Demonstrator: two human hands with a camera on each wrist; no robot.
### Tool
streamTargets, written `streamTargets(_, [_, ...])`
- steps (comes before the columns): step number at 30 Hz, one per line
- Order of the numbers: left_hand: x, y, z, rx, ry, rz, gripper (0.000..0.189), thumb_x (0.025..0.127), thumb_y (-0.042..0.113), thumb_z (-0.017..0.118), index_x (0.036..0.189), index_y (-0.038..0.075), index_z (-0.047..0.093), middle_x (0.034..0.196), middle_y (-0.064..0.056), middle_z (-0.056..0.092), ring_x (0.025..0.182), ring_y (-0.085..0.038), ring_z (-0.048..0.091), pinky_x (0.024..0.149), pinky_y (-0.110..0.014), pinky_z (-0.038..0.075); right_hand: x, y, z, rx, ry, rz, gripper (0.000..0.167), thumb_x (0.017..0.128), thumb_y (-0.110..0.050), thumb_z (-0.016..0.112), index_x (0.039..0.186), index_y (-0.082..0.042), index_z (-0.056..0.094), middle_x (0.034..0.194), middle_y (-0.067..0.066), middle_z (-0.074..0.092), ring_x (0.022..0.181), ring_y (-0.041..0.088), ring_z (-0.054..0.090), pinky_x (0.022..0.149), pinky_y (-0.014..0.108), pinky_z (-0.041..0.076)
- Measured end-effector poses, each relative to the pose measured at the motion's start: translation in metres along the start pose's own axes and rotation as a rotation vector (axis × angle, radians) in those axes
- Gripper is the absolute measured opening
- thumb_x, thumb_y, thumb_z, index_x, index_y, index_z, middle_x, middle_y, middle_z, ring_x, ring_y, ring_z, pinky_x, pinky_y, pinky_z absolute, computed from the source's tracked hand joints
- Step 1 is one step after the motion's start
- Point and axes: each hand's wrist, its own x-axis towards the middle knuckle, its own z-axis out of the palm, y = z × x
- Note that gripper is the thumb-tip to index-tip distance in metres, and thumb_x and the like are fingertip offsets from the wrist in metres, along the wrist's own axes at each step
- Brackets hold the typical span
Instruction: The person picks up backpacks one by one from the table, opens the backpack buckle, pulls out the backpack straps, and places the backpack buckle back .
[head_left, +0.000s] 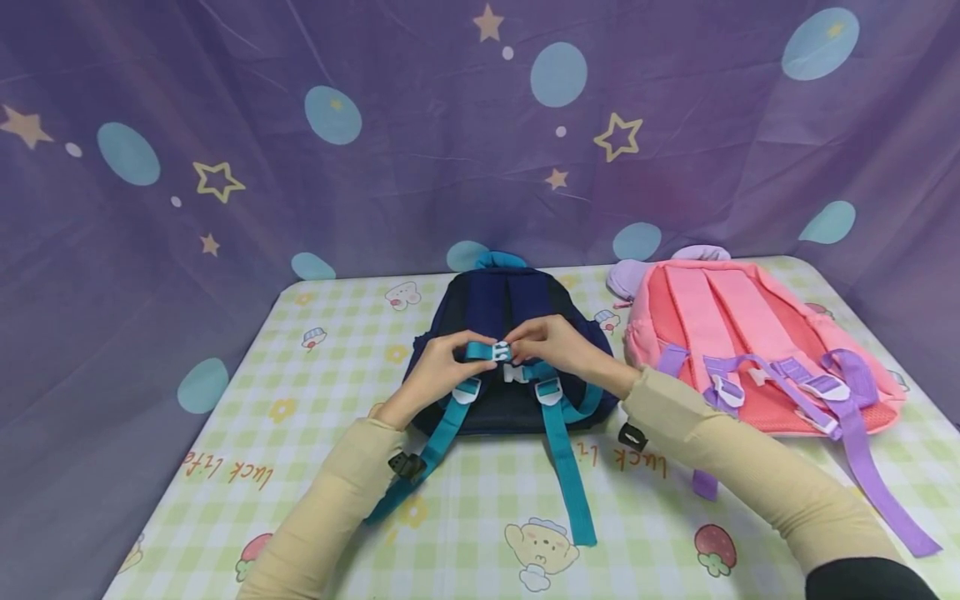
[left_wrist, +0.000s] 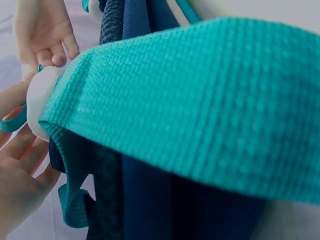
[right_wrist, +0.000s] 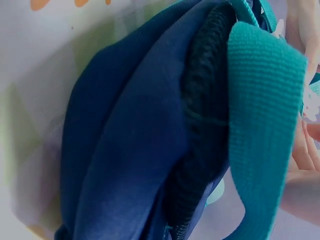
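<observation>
A navy backpack (head_left: 491, 408) with teal straps lies back side up on the table. Over its middle, my left hand (head_left: 438, 367) pinches a small white plastic buckle piece (head_left: 501, 351) threaded on a teal strap. My right hand (head_left: 555, 343) pinches the teal webbing at the same piece from the other side. Just below hangs another white buckle part (head_left: 514, 373), which neither hand holds. In the left wrist view the teal strap (left_wrist: 190, 105) crosses in front and partly hides the white piece (left_wrist: 42, 95). The right wrist view shows mostly the bag's side (right_wrist: 135, 120).
To the right lies a pink backpack (head_left: 667, 300) with purple straps and white buckles. Two teal strap ends trail toward the front, one of them a loose tail (head_left: 570, 483). A checked cloth covers the table (head_left: 337, 375); a purple curtain (head_left: 450, 167) hangs behind.
</observation>
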Motion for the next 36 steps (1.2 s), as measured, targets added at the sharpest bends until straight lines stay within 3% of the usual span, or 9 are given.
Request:
streamTargets(6, [-0.0003,0.0007,0.0015,0.015,0.007,0.013,0.026,0.085,0.006,0.075,0.110,0.001,0.071,0.108,-0.013,0.070,0.099,-0.028,0.066,0.085,-0.042,0.052,-0.0008,-0.0005,0.0001,0.008,0.002,-0.006,0.024,0.099,-0.005,0.053,0.110,0.013,0.065,0.094,0.020,0.071,0.086,0.033,0.069,0.083,0.041,0.056])
streamTargets(18, [-0.0024,0.0033,0.0031,0.037,-0.001,0.028,0.027,0.086,0.006,0.074,0.112,0.001,0.069,0.107,-0.014,0.071,0.084,-0.022,0.068,0.065,-0.025,0.050,0.0009,-0.0002,0.0027,-0.070,-0.003,-0.040,0.023,0.097,-0.010,0.060,0.106,0.010,0.069,0.094,0.018,0.070,0.082,0.033,0.068,0.081,0.041,0.056])
streamTargets(20, [-0.0027,0.0032,0.0035,0.045,-0.001,0.022,0.027,0.086,0.006,0.074,0.112,0.001,0.068,0.106,-0.014,0.071,0.083,-0.022,0.068,0.065,-0.027,0.051,0.0011,-0.0003,0.0033,-0.078,0.001,-0.039,0.023,0.097,-0.009,0.061,0.105,0.010,0.069,0.093,0.018,0.070,0.081,0.033,0.068,0.080,0.041,0.056])
streamTargets(27, [-0.0048,0.0027,0.0042,0.055,0.023,0.019,0.029,0.084,0.006,0.076,0.108,0.001,0.059,0.106,-0.015,0.070,0.101,-0.031,0.066,0.088,-0.043,0.052,0.0018,-0.0005,0.0054,-0.088,0.007,-0.035,0.020,0.096,-0.008,0.060,0.103,0.009,0.069,0.085,0.014,0.071,0.078,0.032,0.068,0.078,0.040,0.055])
streamTargets(32, [-0.0062,0.0036,0.0034,0.039,0.015,0.005,0.027,0.083,0.009,0.078,0.100,0.004,0.058,0.103,-0.013,0.071,0.100,-0.031,0.066,0.088,-0.043,0.053,0.0012,-0.0018,0.0065,-0.074,0.005,-0.033,0.019,0.096,-0.006,0.060,0.102,0.009,0.070,0.082,0.013,0.071,0.078,0.032,0.068,0.076,0.041,0.056])
streamTargets(36, [-0.0070,0.0066,0.0024,0.034,0.009,-0.033,0.023,0.086,0.013,0.076,0.098,0.005,0.058,0.102,-0.011,0.070,0.094,-0.028,0.068,0.079,-0.039,0.055,0.0008,-0.0030,0.0077,-0.065,0.004,-0.033,0.019,0.096,-0.006,0.060,0.101,0.010,0.069,0.084,0.014,0.071,0.079,0.032,0.068,0.077,0.040,0.056])
